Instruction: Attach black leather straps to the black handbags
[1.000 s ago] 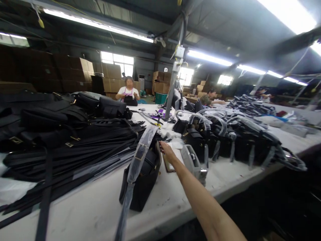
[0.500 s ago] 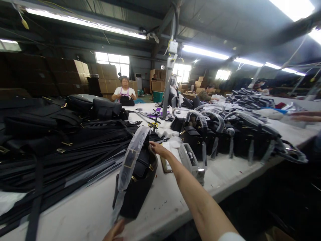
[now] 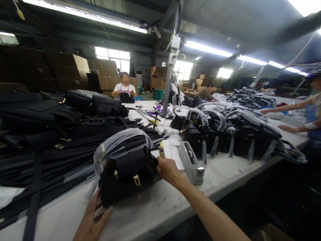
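A black handbag (image 3: 125, 175) with a gold clasp and a plastic-wrapped handle lies on the white table (image 3: 155, 211) in front of me. My right hand (image 3: 168, 170) grips the bag's right end, fingers closed on it. At the lower left, my left hand (image 3: 93, 219) has its fingers spread and touches the bag's near bottom corner.
A big heap of black straps (image 3: 62, 154) and bags covers the left of the table. A tape dispenser (image 3: 192, 162) stands just right of my hand, with rows of wrapped black bags (image 3: 225, 134) beyond. One person sits at the far end (image 3: 124, 88); another person's arms (image 3: 288, 110) reach in at right.
The bag has been pulled toward me and turned onto its side. My right hand slid from its top rim to its end, and my left hand came up to its near corner.
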`<action>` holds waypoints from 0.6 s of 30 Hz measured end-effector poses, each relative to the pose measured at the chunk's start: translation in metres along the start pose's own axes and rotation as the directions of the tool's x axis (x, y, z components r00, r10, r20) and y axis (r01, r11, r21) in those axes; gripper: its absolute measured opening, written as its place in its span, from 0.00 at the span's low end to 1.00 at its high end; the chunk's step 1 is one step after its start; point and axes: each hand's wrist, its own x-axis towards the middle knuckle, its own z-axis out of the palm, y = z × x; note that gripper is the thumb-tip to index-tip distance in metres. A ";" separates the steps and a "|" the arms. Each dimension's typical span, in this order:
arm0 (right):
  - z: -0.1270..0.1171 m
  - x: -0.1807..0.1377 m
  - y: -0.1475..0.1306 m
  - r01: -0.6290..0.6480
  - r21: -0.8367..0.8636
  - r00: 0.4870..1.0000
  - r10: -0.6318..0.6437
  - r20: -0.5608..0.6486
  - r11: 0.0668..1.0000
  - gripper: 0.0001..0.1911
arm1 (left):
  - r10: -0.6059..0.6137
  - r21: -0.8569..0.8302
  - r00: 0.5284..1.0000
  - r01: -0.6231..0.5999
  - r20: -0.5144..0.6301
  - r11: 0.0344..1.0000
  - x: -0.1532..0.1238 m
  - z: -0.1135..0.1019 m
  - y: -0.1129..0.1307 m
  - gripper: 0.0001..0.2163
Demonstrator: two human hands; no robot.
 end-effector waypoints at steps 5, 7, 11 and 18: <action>0.000 -0.053 -0.014 0.114 -0.064 0.989 -0.120 -0.086 0.991 0.03 | 0.102 0.085 0.993 -0.107 0.066 0.991 0.052 0.000 0.011 0.39; 0.003 -0.069 -0.018 0.175 -0.033 0.968 -0.178 -0.176 0.984 0.02 | 0.126 0.122 0.989 -0.136 0.080 0.983 0.066 0.004 0.017 0.36; 0.014 -0.094 -0.024 0.290 0.221 0.921 -0.208 -0.329 0.931 0.08 | 0.193 0.118 0.973 -0.207 0.126 0.971 0.076 0.015 0.031 0.31; 0.030 -0.113 -0.027 0.064 0.683 0.962 0.138 -0.238 0.728 0.08 | 0.324 0.075 0.929 -0.341 0.179 0.937 0.069 0.041 0.053 0.28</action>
